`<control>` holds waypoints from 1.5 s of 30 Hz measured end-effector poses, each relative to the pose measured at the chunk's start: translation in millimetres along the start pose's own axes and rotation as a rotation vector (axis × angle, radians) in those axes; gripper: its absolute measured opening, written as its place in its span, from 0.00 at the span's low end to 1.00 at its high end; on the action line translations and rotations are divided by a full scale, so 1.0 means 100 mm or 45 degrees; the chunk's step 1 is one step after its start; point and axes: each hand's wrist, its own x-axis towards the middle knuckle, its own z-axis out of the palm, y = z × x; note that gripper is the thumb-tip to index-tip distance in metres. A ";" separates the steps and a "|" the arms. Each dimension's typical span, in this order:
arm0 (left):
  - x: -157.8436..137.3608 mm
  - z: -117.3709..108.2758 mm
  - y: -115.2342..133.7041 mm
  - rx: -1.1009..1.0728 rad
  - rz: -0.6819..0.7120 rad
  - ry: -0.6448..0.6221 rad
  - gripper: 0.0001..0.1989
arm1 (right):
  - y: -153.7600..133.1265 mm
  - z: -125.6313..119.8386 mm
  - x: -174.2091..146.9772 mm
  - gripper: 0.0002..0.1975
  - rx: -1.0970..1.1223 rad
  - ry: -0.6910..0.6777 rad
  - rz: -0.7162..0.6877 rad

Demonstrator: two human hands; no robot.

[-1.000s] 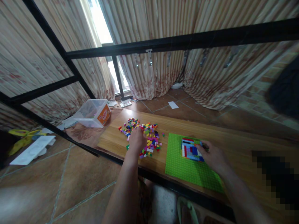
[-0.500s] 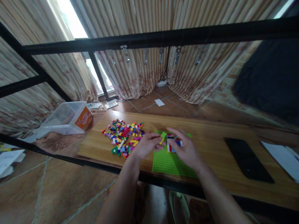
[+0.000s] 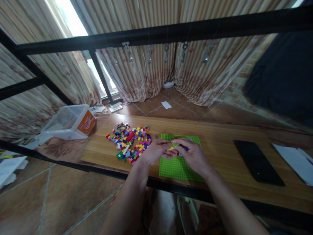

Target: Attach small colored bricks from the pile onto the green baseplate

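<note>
My left hand (image 3: 156,152) is closed in a pinch on a small piece of yellow and lime-green toy bricks (image 3: 171,148), above the green baseplate (image 3: 178,171). From the other side, the fingertips of my right hand (image 3: 195,157) close on the same piece, so the two hands meet there. Beneath my right hand, a cluster of red, blue and white bricks (image 3: 186,148) sits on the baseplate, mostly hidden by the fingers. The exact shape of the held piece is too small and covered to make out.
Loose coloured bricks (image 3: 130,138) are heaped on the wooden table (image 3: 220,147), left of the baseplate. A clear plastic bin (image 3: 66,120) with an orange label stands further left. On the right lie a black phone-like slab (image 3: 259,163) and white paper (image 3: 290,160). A black bar (image 3: 156,38) crosses ahead.
My right hand's fingers have come in and closed on the yellow and green piece, which my left hand held alone before. The piece has tipped lower. The camera view has shifted slightly.
</note>
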 end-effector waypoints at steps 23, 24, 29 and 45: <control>0.04 0.18 -0.07 -0.343 0.010 -0.036 0.17 | -0.12 0.13 0.05 0.16 1.100 0.306 0.544; 0.05 0.20 -0.09 -0.408 0.022 -0.039 0.17 | -0.12 0.14 0.05 0.16 1.072 0.304 0.523; 0.06 0.25 -0.11 -0.542 0.120 0.014 0.19 | -0.12 0.13 0.07 0.16 0.851 0.267 0.410; 0.04 0.16 -0.03 -0.338 0.275 0.229 0.18 | -0.05 -0.13 0.14 0.16 1.040 0.686 0.488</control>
